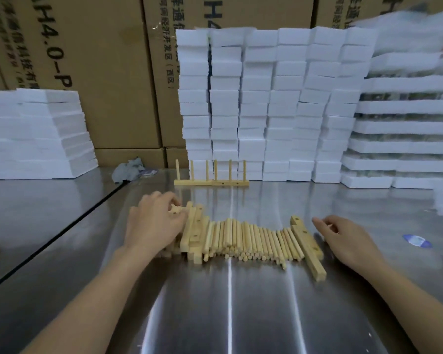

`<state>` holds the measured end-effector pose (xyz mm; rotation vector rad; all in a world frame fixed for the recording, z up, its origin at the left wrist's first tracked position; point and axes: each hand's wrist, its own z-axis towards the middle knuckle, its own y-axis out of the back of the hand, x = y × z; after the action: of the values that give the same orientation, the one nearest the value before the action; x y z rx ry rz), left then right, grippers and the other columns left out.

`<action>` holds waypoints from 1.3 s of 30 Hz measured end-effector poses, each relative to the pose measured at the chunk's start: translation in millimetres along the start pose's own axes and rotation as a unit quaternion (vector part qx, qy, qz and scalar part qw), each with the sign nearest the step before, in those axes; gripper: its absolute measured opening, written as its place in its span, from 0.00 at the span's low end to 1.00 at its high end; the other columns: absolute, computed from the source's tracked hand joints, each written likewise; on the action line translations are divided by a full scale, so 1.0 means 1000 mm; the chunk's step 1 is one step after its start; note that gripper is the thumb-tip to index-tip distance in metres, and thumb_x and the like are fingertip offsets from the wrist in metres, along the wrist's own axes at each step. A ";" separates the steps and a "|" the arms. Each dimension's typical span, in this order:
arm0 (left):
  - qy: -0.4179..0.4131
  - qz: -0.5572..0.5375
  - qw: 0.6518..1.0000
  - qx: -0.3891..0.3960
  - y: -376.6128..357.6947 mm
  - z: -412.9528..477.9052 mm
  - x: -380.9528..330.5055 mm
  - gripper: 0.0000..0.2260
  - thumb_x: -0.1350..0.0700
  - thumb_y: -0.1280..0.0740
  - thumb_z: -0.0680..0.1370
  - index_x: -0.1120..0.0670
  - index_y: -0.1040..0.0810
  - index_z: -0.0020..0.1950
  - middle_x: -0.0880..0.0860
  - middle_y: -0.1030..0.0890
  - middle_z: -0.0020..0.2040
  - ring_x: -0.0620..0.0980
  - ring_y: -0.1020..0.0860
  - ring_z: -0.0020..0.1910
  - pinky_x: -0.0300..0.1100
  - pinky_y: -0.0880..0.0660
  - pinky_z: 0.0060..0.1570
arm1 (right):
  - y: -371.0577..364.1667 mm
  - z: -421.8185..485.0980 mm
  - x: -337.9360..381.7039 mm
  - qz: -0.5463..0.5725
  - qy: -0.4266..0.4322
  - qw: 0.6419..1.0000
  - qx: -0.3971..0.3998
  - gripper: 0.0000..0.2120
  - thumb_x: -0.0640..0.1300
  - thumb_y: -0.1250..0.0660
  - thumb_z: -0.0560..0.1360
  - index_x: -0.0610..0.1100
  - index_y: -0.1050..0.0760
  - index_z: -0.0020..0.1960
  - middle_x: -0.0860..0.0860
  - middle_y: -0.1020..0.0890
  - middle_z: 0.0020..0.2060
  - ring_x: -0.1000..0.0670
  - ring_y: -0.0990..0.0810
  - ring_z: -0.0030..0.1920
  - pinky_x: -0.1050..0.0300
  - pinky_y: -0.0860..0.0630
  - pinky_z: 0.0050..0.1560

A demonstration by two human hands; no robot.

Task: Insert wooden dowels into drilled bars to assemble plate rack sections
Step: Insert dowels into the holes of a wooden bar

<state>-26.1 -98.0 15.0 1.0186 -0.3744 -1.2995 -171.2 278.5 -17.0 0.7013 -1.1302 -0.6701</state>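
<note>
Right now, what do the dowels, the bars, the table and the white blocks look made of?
The dowels look like pale unfinished wood, matte, with round cut ends. The bars are the same bare light wood, square-cut with drilled holes. The table is likely stainless steel: brushed, streaky reflections. The white blocks are probably foam or sponge, matte and soft-edged, possibly cartons.

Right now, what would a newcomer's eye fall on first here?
First, the wall of stacked white boxes at the back of the steel table. Next, the row of wooden dowels lying side by side in the middle, between the left hand, which grips a drilled bar, and the right hand. Behind them one assembled rack section stands upright.
</note>
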 end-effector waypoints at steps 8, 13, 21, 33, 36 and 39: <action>0.034 -0.028 0.995 0.086 -0.012 0.002 0.013 0.14 0.36 0.32 0.79 0.40 0.18 0.60 0.44 0.22 0.58 0.48 0.22 0.57 0.55 0.23 0.60 | -0.001 0.001 0.002 -0.016 0.011 1.000 0.014 0.23 0.66 0.43 0.82 0.52 0.22 0.42 0.51 0.18 0.35 0.45 0.19 0.43 0.44 0.22 0.51; -0.037 -0.095 0.962 0.254 0.013 0.008 0.014 0.25 0.29 0.30 0.74 0.30 0.26 0.69 0.37 0.31 0.73 0.46 0.34 0.76 0.62 0.46 0.76 | 0.000 0.001 0.002 -0.012 0.023 1.000 0.012 0.20 0.65 0.43 0.83 0.54 0.20 0.45 0.52 0.17 0.37 0.48 0.19 0.42 0.45 0.22 0.49; -0.105 -0.057 0.923 0.367 0.024 0.005 0.015 0.47 0.32 0.19 0.66 0.30 0.37 0.81 0.36 0.43 0.85 0.43 0.47 0.84 0.57 0.51 0.83 | -0.001 0.001 0.001 -0.017 0.026 0.999 0.022 0.21 0.66 0.43 0.82 0.54 0.20 0.44 0.52 0.17 0.35 0.48 0.19 0.41 0.43 0.20 0.49; -0.084 -0.175 0.980 0.053 0.044 0.004 0.007 0.04 0.37 0.25 0.76 0.34 0.13 0.46 0.29 0.15 0.46 0.35 0.17 0.42 0.41 0.21 0.40 | -0.002 0.000 0.002 -0.013 0.036 0.999 0.011 0.22 0.63 0.42 0.83 0.52 0.18 0.43 0.51 0.16 0.32 0.49 0.18 0.37 0.47 0.21 0.46; -0.072 -0.254 0.963 -0.061 0.045 0.004 -0.002 0.05 0.42 0.27 0.80 0.38 0.12 0.47 0.34 0.13 0.46 0.35 0.17 0.45 0.39 0.21 0.43 | -0.002 -0.002 0.007 0.026 0.066 0.997 -0.029 0.18 0.58 0.39 0.83 0.50 0.16 0.47 0.52 0.17 0.34 0.51 0.19 0.38 0.48 0.21 0.45; -0.029 -0.443 0.892 -0.088 0.045 0.001 -0.019 0.04 0.48 0.27 0.82 0.44 0.12 0.52 0.41 0.11 0.49 0.41 0.14 0.50 0.36 0.19 0.51 | 0.002 -0.011 0.026 0.080 0.124 0.984 -0.100 0.12 0.54 0.36 0.83 0.52 0.16 0.48 0.56 0.18 0.34 0.55 0.21 0.36 0.57 0.26 0.38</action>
<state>-4.6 -84.5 56.9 1.0268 0.2124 -2.1375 -153.0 261.3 -4.0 0.4999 -0.8648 -0.5334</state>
